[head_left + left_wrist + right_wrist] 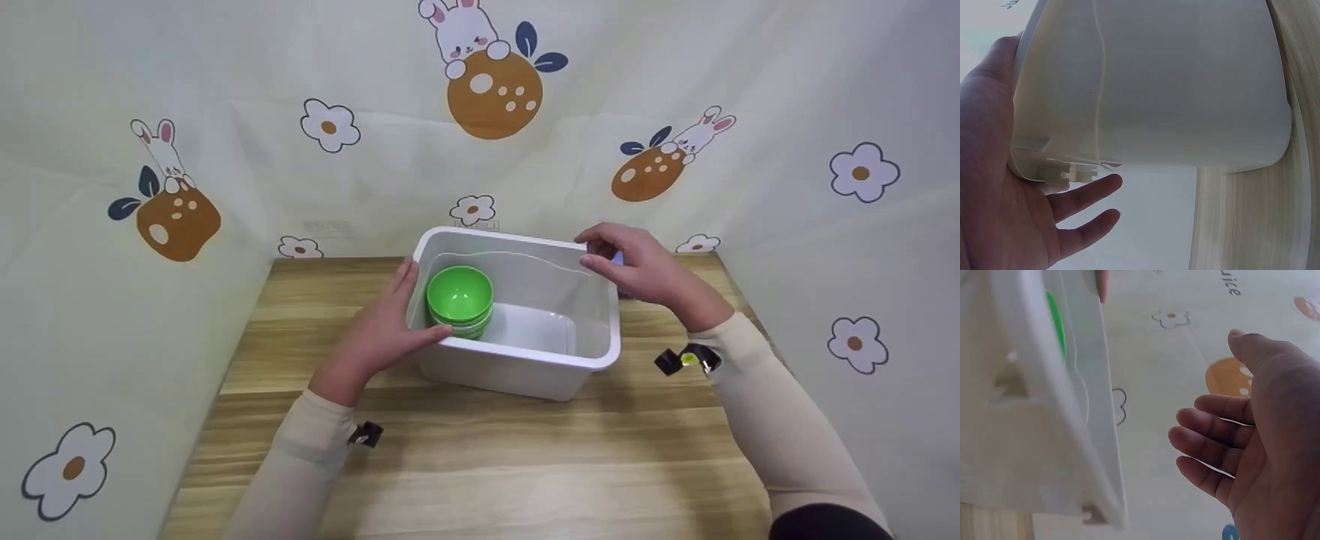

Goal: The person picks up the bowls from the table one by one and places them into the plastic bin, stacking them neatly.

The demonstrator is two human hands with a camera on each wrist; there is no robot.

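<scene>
1 bin point(525, 367), 2 hands, stacked green bowls point(459, 294).

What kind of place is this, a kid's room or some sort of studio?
Probably a small staged recording booth: a wooden table hemmed in by bunny-and-flower curtains, with just a white bin of green bowls between two hands.

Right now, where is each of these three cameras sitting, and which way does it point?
Head: worn on the head, looking forward and down at the white bin on the wooden table; both forearms and hands show.
Left wrist: at the left hand, facing the bin's outer wall; palm and fingers show.
Right wrist: at the right hand, facing the bin's rim and printed backdrop; curled fingers show.
Shared: head and right wrist both show the green bowls.
</scene>
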